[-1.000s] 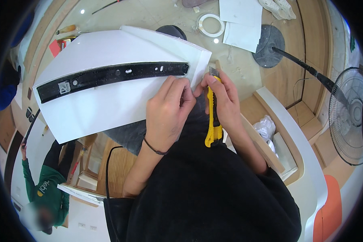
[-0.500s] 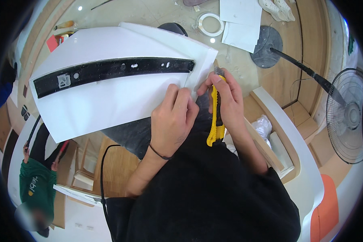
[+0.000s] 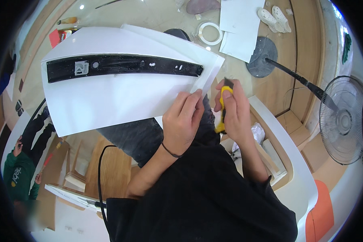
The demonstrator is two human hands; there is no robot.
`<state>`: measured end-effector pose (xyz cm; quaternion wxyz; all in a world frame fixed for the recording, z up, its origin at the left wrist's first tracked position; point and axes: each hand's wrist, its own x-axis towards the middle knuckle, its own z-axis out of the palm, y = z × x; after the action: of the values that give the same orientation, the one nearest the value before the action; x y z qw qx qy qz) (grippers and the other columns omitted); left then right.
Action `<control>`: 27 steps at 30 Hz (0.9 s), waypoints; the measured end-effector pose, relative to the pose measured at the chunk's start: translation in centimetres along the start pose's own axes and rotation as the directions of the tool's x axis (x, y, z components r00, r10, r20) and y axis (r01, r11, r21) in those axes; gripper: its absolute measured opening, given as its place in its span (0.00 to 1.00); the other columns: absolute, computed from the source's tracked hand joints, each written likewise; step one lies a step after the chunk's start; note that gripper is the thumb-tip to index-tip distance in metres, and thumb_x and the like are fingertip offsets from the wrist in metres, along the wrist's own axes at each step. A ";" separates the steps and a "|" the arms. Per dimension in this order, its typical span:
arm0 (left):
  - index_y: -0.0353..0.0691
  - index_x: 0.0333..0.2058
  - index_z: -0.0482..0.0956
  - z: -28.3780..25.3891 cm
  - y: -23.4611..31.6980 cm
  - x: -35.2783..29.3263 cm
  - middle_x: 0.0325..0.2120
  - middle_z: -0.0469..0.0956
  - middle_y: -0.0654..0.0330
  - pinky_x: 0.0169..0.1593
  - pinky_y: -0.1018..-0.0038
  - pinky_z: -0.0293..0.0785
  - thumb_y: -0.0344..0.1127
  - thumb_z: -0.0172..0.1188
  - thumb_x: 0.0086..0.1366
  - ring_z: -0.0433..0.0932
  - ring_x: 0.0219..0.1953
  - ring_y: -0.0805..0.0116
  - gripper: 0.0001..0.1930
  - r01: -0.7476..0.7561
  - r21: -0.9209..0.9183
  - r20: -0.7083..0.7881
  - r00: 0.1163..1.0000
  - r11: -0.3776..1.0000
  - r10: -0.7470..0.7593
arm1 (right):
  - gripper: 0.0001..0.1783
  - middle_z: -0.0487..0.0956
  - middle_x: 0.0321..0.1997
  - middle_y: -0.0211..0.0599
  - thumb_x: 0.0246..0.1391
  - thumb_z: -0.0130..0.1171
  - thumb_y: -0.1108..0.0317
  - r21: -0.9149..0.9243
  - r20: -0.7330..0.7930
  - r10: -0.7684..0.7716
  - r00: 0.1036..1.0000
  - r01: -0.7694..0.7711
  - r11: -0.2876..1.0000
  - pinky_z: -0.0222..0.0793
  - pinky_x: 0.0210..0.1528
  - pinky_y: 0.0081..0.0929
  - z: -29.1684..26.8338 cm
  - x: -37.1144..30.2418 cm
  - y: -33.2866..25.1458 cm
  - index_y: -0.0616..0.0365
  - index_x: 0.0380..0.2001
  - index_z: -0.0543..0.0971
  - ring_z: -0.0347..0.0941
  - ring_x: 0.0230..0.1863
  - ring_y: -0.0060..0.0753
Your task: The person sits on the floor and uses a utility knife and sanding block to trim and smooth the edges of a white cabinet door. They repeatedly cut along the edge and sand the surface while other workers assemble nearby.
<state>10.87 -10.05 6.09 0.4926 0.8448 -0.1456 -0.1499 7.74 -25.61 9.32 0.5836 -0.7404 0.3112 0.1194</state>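
Note:
A white panel piece [image 3: 109,101] rests across my lap, with a long black drawer slide [image 3: 121,65] fixed along it. My left hand [image 3: 181,121] is closed at the panel's near right edge, thumb and fingers pinched together there. Whether the fingers grip the panel edge itself or a thin strip on it, I cannot tell. To the right, my right hand [image 3: 237,111] is wrapped round a yellow utility knife [image 3: 220,128], its blade end pointing away from me. The knife is apart from the panel, beside its right corner.
A standing fan [image 3: 343,121] with a round dark base [image 3: 262,58] is at the right. White sheets [image 3: 240,24], a tape roll [image 3: 210,33] and pale clogs [image 3: 275,19] lie on the floor ahead. A wooden stool [image 3: 109,169] is at left, near a person in green [image 3: 22,173].
My right hand has drawn back from the panel edge with the knife. The panel has shifted right and turned slightly clockwise. My left hand moved a little right, still pinching its edge.

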 end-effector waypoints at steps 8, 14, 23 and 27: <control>0.33 0.57 0.78 0.4 -2.5 -3.9 0.40 0.76 0.52 0.34 0.69 0.77 0.19 0.68 0.59 0.80 0.35 0.58 0.25 -0.188 0.027 0.044 0.981 0.982 0.187 | 0.12 0.81 0.34 0.57 0.72 0.48 0.65 -0.532 0.034 0.044 0.998 -0.020 0.847 0.71 0.39 0.54 -1.1 -0.5 -5.1 0.58 0.53 0.69 0.79 0.36 0.68; 0.31 0.63 0.74 0.1 -4.1 -5.2 0.55 0.73 0.47 0.53 0.64 0.78 0.23 0.61 0.62 0.76 0.53 0.50 0.28 -0.267 -0.014 0.078 0.961 0.964 0.267 | 0.12 0.83 0.41 0.54 0.71 0.51 0.65 -0.704 0.037 -0.128 0.991 0.117 0.701 0.74 0.39 0.51 0.0 0.7 -6.6 0.57 0.52 0.74 0.80 0.37 0.64; 0.32 0.61 0.74 -1.0 -5.2 -5.5 0.66 0.69 0.50 0.60 0.64 0.70 0.28 0.58 0.65 0.71 0.66 0.56 0.25 -0.332 -0.101 0.130 0.930 0.938 0.343 | 0.13 0.84 0.41 0.46 0.68 0.53 0.67 -0.958 0.082 -0.156 0.984 0.121 0.258 0.75 0.36 0.51 0.8 1.8 -7.7 0.54 0.54 0.75 0.82 0.37 0.58; 0.33 0.60 0.74 -0.7 -5.4 -5.5 0.68 0.68 0.52 0.60 0.64 0.68 0.29 0.56 0.65 0.67 0.69 0.59 0.24 -0.345 -0.101 0.118 0.927 0.933 0.355 | 0.15 0.85 0.42 0.41 0.66 0.55 0.68 -0.977 0.120 -0.181 0.976 0.149 0.155 0.77 0.36 0.50 1.0 2.3 -7.5 0.49 0.55 0.76 0.83 0.37 0.55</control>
<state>6.62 -4.80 2.32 0.5334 0.7731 -0.3208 -0.1218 14.22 -24.46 13.69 -0.0221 -0.9719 0.0871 0.2178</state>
